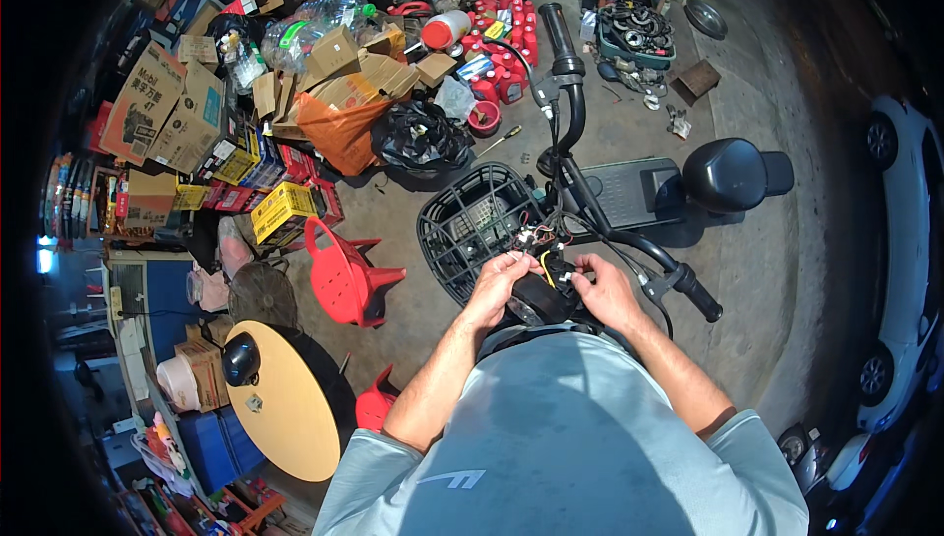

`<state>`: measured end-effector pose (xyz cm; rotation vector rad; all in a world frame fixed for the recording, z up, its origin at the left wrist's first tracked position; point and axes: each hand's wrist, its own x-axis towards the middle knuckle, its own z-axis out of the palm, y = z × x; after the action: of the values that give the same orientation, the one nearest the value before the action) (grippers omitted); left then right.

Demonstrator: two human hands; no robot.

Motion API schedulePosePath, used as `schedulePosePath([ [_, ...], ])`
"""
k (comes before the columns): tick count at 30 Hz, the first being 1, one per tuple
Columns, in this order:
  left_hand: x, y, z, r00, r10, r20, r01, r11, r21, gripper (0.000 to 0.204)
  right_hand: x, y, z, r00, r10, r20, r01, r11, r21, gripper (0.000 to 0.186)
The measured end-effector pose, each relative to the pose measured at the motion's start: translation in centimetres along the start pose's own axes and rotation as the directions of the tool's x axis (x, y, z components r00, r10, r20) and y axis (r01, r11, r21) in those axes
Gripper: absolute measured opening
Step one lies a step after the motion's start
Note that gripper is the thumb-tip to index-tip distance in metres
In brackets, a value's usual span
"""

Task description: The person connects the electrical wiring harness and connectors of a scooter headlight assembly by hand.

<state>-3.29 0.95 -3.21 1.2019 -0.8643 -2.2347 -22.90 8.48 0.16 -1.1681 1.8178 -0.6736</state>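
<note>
We have both hands close together at the front of a scooter [615, 197], just above its black front housing [539, 300]. Our left hand [499, 283] pinches thumb against fingertips on the thin wires [536, 237] — a loose bundle of red, white and black strands, bunched just ahead of our fingers. A yellow wire [546, 268] runs down between our hands. Our right hand [606, 292] is curled inward, thumb beside a small white connector [566, 277]; we cannot tell whether it grips it.

Just ahead and to the left of our hands sits the black basket [433, 216]. The handlebar [589, 204] slants past, ahead and to the right of them, while the black seat [726, 174] lies farther off to the right. To the left of our hands, well apart, stands a red chair [339, 275]; ahead of that, a black bag [418, 138] rests on the floor [388, 219] — near some red bottles [511, 84].
</note>
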Motion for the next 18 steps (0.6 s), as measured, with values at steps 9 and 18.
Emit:
schedulePosePath([
  [9, 0.1, -0.4, -0.1, 0.998, 0.014, 0.057, -0.013, 1.0, -0.021, 0.021, -0.9, -1.2, -0.8, 0.985, 0.157, 0.068, -0.146, 0.979, -0.139, 0.051],
  [18, -0.1, -0.6, 0.0, 0.993, 0.073, 0.09, -0.074, 0.997, 0.005, 0.023, -0.3, 0.2, -0.2, 0.963, 0.251, 0.1, -0.234, 0.959, -0.158, 0.055],
])
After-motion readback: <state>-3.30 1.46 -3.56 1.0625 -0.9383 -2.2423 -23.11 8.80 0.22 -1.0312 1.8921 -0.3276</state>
